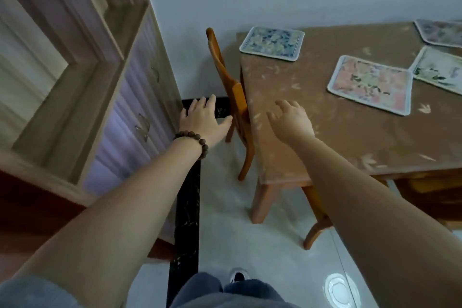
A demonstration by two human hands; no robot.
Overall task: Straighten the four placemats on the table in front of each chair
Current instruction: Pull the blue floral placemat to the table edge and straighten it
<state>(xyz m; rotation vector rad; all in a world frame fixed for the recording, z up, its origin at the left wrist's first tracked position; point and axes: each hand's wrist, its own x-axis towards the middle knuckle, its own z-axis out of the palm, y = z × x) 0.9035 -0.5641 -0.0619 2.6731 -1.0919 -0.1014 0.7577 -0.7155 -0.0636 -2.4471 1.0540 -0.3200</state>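
The person stands off the table's corner with both arms stretched forward and nothing in either hand. The right hand (291,120) hovers over the near end of the table (325,147), fingers spread and slack, palm down. The left hand (203,120) (the one with the bead bracelet (192,141) at the wrist) is likewise spread and loose, out beside the wooden chair (228,92) tucked at that end, not over the tabletop at all.

All four placemats lie ahead of the right hand. The pink placemat (370,85) is the closest, forward and to the hand's right, turned askew so its long side runs crooked to the table edge. The blue placemat (272,44) lies farther forward, nearly straight ahead, in front of the chair and roughly square to the table. The white placemat (440,70) touches or overlaps the pink one's far corner, and a fourth placemat (440,32) sits beyond it, both well off to the right and tilted.

I judge the right hand better placed for the first reach: the pink mat is its shortest path, while the left would have to cross the chair back.
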